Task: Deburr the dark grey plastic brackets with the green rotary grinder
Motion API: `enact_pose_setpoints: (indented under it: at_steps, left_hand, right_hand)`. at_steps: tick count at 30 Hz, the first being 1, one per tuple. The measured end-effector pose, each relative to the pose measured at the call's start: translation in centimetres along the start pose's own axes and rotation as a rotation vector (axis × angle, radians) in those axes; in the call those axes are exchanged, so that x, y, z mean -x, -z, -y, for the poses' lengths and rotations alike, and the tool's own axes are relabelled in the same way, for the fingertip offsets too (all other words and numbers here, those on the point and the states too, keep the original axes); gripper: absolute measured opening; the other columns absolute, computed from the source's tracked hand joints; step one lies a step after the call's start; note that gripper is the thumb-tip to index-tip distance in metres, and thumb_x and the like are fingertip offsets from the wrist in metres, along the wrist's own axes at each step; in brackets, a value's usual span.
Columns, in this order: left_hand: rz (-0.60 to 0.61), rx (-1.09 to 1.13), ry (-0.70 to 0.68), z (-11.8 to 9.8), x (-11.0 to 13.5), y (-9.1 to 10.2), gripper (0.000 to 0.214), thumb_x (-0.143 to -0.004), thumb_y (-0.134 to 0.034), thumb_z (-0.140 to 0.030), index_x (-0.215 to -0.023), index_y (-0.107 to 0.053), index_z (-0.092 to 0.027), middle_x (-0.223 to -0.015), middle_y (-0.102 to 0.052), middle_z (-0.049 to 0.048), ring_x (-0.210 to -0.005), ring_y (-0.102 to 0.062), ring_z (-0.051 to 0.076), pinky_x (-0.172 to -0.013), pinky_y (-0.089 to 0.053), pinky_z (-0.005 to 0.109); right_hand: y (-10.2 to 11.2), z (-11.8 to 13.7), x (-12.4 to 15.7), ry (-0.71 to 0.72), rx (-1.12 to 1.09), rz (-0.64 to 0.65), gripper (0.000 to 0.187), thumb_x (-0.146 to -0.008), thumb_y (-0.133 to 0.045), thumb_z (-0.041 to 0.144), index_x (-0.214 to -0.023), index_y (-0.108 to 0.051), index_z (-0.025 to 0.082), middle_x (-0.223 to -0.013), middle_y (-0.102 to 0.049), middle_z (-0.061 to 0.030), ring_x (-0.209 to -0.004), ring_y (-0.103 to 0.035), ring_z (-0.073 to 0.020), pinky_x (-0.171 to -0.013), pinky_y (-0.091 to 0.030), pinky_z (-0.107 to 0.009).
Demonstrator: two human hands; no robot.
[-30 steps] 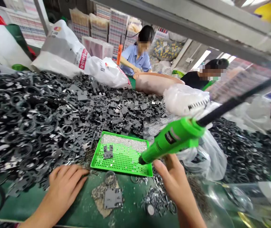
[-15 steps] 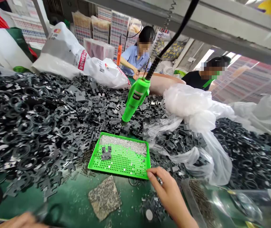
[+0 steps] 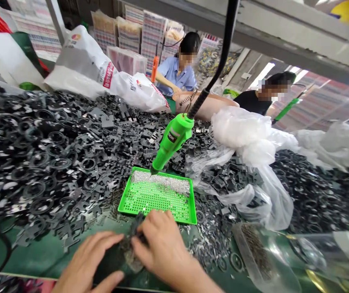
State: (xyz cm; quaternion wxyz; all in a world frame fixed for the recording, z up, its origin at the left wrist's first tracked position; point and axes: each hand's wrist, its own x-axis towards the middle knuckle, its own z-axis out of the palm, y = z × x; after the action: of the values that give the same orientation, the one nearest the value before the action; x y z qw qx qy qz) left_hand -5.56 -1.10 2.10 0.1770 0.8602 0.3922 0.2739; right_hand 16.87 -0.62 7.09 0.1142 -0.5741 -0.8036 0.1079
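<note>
The dark part (image 3: 135, 232) is a single piece, partly hidden by the fingers. It sits between the two hands, just in front of the near edge of the tray, over a rough grey pad (image 3: 128, 258). Its long axis slants up and to the right, toward the tray. The right hand (image 3: 162, 244) is the nearer, closed on it in a pinch. The left hand (image 3: 90, 256) lies open just beside it; whether its fingertips touch, I cannot tell.

Beyond is one green tray (image 3: 168, 216), with a band of silver pieces (image 3: 160, 182), too many to count, along its far side. One green gun (image 3: 172, 138) hangs on a cord, its nozzle just above the tray's far left corner. Black parts (image 3: 55, 162) lie heaped on either side, uncounted. Farther off sit two co-workers — one in blue (image 3: 174, 71), one in black (image 3: 252, 101).
</note>
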Motion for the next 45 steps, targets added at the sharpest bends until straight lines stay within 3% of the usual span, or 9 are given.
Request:
enact_pose_setpoints:
  at_steps: [4, 7, 10, 12, 21, 26, 33, 40, 45]
  left_hand:
    - [0.069, 0.004, -0.184, -1.1, -2.9, -3.1, 0.046, -0.084, -0.064, -0.038, -0.128, -0.052, -0.029, -0.117, -0.066, 0.0045, -0.102, -0.062, 0.024, -0.091, -0.049, 0.035]
    - [0.147, -0.019, -0.204, -0.8, -3.4, -3.8, 0.026, -0.088, -0.058, -0.027, -0.114, -0.059, -0.031, -0.118, -0.065, 0.0014, -0.104, -0.061, 0.022, -0.095, -0.043, 0.039]
    - [0.161, -0.001, -0.205, -1.1, -3.5, -3.5, 0.024, -0.088, -0.055, -0.02, -0.109, -0.061, -0.031, -0.122, -0.064, 0.0001, -0.105, -0.06, 0.022, -0.096, -0.041, 0.042]
    - [0.156, 0.02, -0.192, -1.8, -3.6, -3.4, 0.025, -0.087, -0.053, -0.016, -0.107, -0.061, -0.03, -0.122, -0.064, 0.0004, -0.105, -0.06, 0.023, -0.097, -0.04, 0.044]
    - [0.18, 0.013, -0.194, -3.7, -4.1, -2.3, 0.025, -0.082, -0.057, -0.013, -0.103, -0.061, -0.026, -0.127, -0.063, 0.0053, -0.111, -0.06, 0.023, -0.101, -0.041, 0.044]
    - [0.046, 0.013, -0.096, -1.6, -2.1, -1.6, 0.022, -0.087, -0.051, -0.013, -0.102, -0.06, -0.026, -0.103, -0.068, 0.0037, -0.096, -0.062, 0.019, -0.096, -0.041, 0.039]
    - [-0.077, -0.353, 0.278, 4.0, -3.2, 1.4, 0.021, -0.093, -0.049, -0.028, -0.11, -0.061, -0.024, -0.098, -0.065, 0.0048, -0.085, -0.055, 0.025, -0.073, -0.036, 0.037]
    - [-0.005, -0.32, 0.297, 5.4, -5.4, 2.2, 0.01, -0.087, -0.051, -0.022, -0.088, -0.061, -0.024, -0.088, -0.064, 0.0014, -0.082, -0.054, 0.023, -0.071, -0.036, 0.034]
    - [-0.055, -0.204, 0.254, 4.7, -4.8, 2.4, 0.022, -0.094, -0.042, -0.03, -0.103, -0.06, -0.023, -0.088, -0.063, 0.0023, -0.084, -0.059, 0.021, -0.074, -0.044, 0.033]
  right_hand:
    - [-2.6, 2.1, 4.5, -0.111, -0.203, -0.052, 0.017, -0.082, -0.062, 0.026, -0.098, -0.064, 0.02, -0.092, -0.068, -0.006, -0.08, -0.063, -0.0234, -0.072, -0.05, -0.036]
    - [-2.2, -0.5, 7.2, -0.177, -0.449, -0.115, 0.015, -0.087, -0.055, 0.024, -0.1, -0.063, 0.023, -0.089, -0.069, -0.0018, -0.074, -0.064, -0.0159, -0.068, -0.049, -0.026]
    - [-0.5, -5.6, 9.8, -0.434, -0.141, -0.203, 0.021, -0.094, -0.047, 0.03, -0.086, -0.065, 0.022, -0.08, -0.068, -0.0032, -0.077, -0.063, -0.0202, -0.069, -0.045, -0.031]
    - [0.3, -8.8, 10.9, -0.558, 0.111, -0.125, 0.021, -0.093, -0.049, 0.031, -0.086, -0.067, 0.024, -0.083, -0.07, -0.0042, -0.079, -0.062, -0.0248, -0.069, -0.042, -0.035]
    - [-1.3, -12.7, 11.2, -0.558, 0.262, -0.055, 0.022, -0.089, -0.047, 0.034, -0.083, -0.066, 0.024, -0.082, -0.072, -0.0055, -0.081, -0.065, -0.0286, -0.068, -0.042, -0.038]
    - [-2.0, -13.5, 11.8, -0.495, 0.27, -0.119, 0.029, -0.089, -0.041, 0.035, -0.081, -0.068, 0.027, -0.083, -0.073, -0.0057, -0.079, -0.067, -0.0278, -0.067, -0.042, -0.038]
    - [-1.2, -14.6, 11.4, -0.474, 0.113, 0.061, 0.023, -0.087, -0.047, 0.039, -0.078, -0.066, 0.028, -0.08, -0.073, -0.003, -0.078, -0.069, -0.0248, -0.063, -0.045, -0.033]
    - [-1.1, -13.2, 11.7, -0.421, -0.034, -0.192, 0.023, -0.093, -0.043, 0.041, -0.086, -0.06, 0.025, -0.082, -0.069, -0.005, -0.077, -0.067, -0.0234, -0.068, -0.051, -0.033]
    - [-0.7, -6.7, 9.6, -0.417, -0.386, -0.362, 0.016, -0.092, -0.051, 0.035, -0.097, -0.062, 0.024, -0.089, -0.068, -0.0043, -0.081, -0.065, -0.0192, -0.073, -0.051, -0.027]
